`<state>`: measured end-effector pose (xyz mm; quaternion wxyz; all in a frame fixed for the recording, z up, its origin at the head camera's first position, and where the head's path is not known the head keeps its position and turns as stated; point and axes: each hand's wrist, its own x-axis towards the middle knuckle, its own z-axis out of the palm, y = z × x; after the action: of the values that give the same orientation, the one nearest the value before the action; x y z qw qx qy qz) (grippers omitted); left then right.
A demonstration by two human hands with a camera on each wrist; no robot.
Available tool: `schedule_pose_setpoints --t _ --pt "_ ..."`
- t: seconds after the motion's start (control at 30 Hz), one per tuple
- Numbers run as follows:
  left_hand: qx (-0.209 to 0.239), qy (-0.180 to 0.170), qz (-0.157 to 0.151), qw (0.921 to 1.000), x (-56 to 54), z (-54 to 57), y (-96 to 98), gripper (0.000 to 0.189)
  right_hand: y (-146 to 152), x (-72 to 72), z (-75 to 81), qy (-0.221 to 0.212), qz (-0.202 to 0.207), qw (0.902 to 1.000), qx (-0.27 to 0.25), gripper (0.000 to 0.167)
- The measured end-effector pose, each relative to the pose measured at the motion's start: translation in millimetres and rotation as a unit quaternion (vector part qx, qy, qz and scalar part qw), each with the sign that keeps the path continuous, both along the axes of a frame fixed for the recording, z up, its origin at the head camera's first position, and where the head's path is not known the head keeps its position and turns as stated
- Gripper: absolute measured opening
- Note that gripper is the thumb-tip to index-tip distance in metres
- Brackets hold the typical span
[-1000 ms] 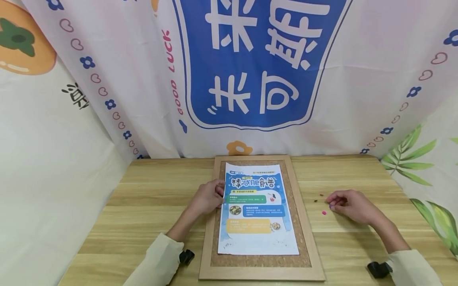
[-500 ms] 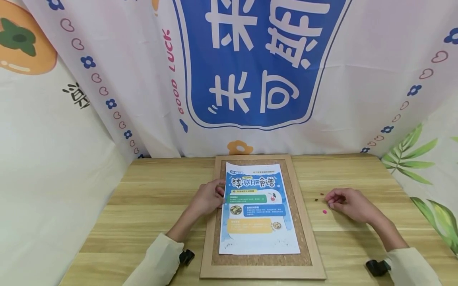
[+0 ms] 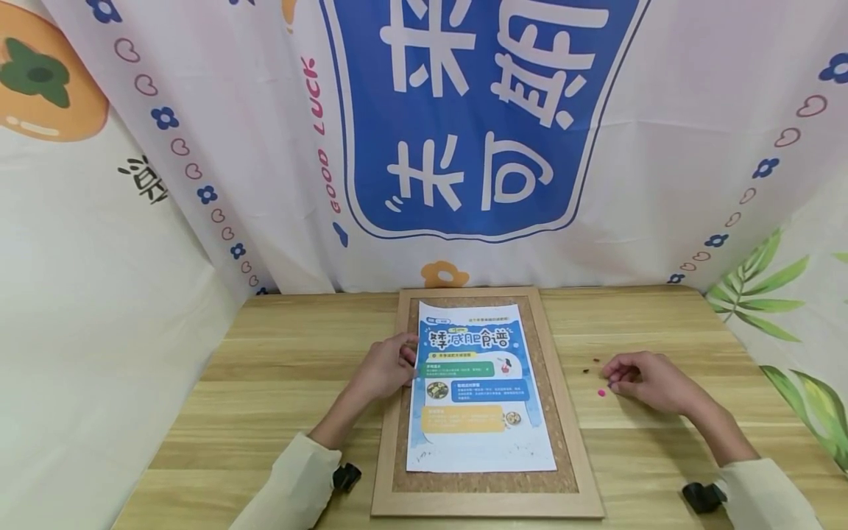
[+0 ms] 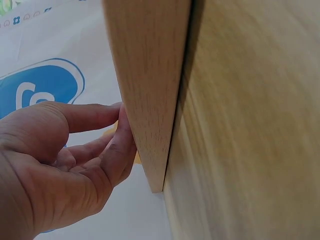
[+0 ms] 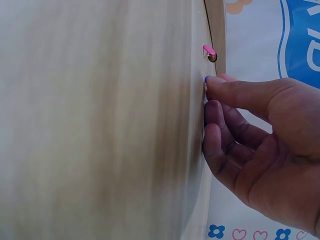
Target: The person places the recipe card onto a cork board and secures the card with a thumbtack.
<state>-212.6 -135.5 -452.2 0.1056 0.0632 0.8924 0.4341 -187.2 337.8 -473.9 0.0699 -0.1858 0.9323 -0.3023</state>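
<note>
A printed sheet of paper (image 3: 478,442) lies on the wood-framed cork board (image 3: 490,483). My left hand (image 3: 389,366) is at the board's left side, thumb and index finger pinching at the sheet's left edge; the left wrist view shows these fingertips meeting beside the frame (image 4: 150,90), with the sheet hidden there. Right of the board, my right hand (image 3: 645,380) pinches a small purple-blue thumbtack (image 5: 207,79) low over the table, its point mostly hidden by the fingers. A pink thumbtack (image 3: 601,392) lies just left of those fingertips.
Two tiny dark pieces (image 3: 586,371), too small to identify, lie on the wooden table (image 3: 291,353) beyond the pink thumbtack. A printed curtain (image 3: 278,221) hangs along the table's far edge. Black wrist cameras (image 3: 704,497) are strapped at both sleeves.
The purple-blue thumbtack, out of sight half a second ago, shows again at my right fingertips, which have shifted only slightly. My left hand and the sheet have stayed nearly still.
</note>
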Motion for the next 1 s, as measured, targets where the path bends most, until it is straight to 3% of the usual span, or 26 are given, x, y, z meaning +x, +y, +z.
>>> schedule_pose_setpoints --t 0.6,0.87,1.0 --pt "-0.011 0.009 -0.015 0.9998 1.3 0.3 3.4 0.059 -10.6 -4.8 3.5 0.013 0.015 0.9996 -0.022 0.012" --pt "-0.052 0.014 -0.009 0.9985 3.1 1.7 6.3 0.063 -28.1 -14.8 12.6 -0.002 0.019 0.9989 -0.044 0.011" --pt "-0.077 0.024 -0.021 0.9965 3.9 0.9 7.7 0.063 -36.4 -20.0 15.3 -0.004 0.027 0.9982 -0.054 0.012"
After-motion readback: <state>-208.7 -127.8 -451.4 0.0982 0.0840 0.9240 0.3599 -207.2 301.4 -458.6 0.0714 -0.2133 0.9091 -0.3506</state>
